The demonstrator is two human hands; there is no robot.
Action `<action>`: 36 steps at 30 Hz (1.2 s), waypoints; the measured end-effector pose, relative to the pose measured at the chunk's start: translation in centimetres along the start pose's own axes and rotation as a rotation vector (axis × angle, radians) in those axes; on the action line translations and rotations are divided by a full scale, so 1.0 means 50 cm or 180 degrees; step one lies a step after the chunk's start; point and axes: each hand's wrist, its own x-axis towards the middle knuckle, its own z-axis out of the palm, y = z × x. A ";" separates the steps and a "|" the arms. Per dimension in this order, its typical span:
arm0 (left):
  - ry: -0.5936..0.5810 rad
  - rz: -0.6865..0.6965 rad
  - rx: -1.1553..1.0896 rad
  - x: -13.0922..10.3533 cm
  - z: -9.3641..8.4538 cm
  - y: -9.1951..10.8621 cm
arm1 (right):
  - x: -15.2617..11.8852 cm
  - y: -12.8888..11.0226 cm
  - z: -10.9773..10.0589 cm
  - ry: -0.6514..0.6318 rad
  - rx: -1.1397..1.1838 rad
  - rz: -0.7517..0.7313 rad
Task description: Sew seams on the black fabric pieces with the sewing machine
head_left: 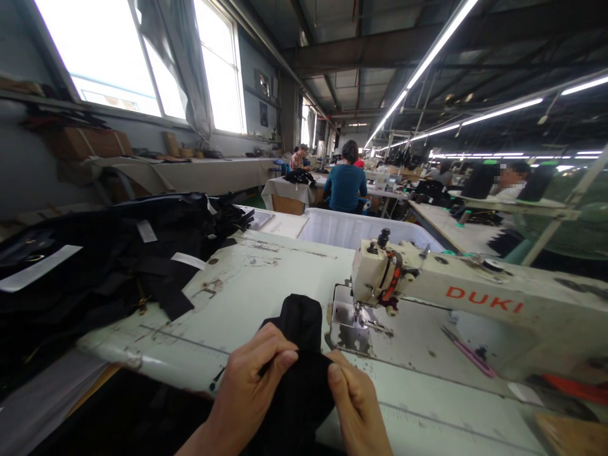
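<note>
Both hands pinch a piece of black fabric at the front edge of the sewing table. My left hand grips its left side between thumb and fingers. On the opposite side, my right hand is closed on the same cloth. A rounded end of the fabric lies on the tabletop beyond my fingers, and its lower part hangs toward me. Just to the right stands a sewing machine marked "DUKI", its needle area apart from the cloth.
A large pile of dark fabric with white tags covers the left side. Pink-handled scissors lie below the machine arm. Behind the table is a white plastic bin. Farther back, a person in a blue top sits facing away.
</note>
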 end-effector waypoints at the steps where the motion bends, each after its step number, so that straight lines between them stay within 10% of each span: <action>1: 0.0035 0.0044 0.0071 0.000 0.002 0.000 | 0.002 -0.005 -0.001 0.0088 -0.0078 -0.0114; 14: 0.0241 0.0489 0.0511 -0.003 0.011 0.013 | 0.016 -0.035 -0.013 0.0327 -0.1194 -0.1449; 36: 0.0168 0.0493 0.0541 -0.029 -0.006 0.015 | 0.041 -0.075 -0.017 -0.0185 -0.0409 -0.1072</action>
